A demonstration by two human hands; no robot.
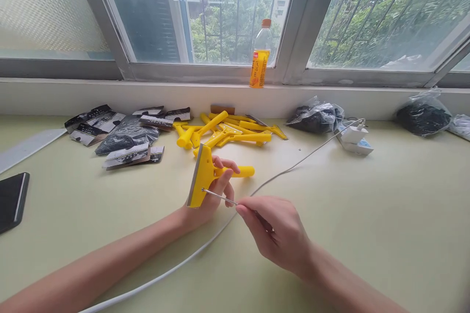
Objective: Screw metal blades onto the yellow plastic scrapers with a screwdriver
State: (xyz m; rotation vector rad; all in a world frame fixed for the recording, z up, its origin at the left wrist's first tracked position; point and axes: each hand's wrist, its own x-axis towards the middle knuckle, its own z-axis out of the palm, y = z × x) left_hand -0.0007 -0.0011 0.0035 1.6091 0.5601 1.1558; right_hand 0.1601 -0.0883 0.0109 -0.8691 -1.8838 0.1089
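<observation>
My left hand (pixel 216 190) is wrapped around the neck of a yellow scraper (pixel 202 171). Its wide head with a grey blade edge stands up at the left, and its round handle points right. Between the fingers of my right hand (pixel 281 230) is a thin metal screwdriver (pixel 222 197). The tool's tip meets a small screw (pixel 203 190) in the lower part of the scraper head. My right palm hides the screwdriver's handle end. Just behind the held scraper lies a pile of yellow scrapers (pixel 242 138).
A white cable (pixel 176 268) crosses the table under my hands to a white charger (pixel 354 133). Black-and-white cardboard packaging (pixel 127 155) lies back left, beside bagged dark items (pixel 128 132). Plastic bags (pixel 315 116) sit at the right. A phone (pixel 12 201) and a drink bottle (pixel 260 66) are also here.
</observation>
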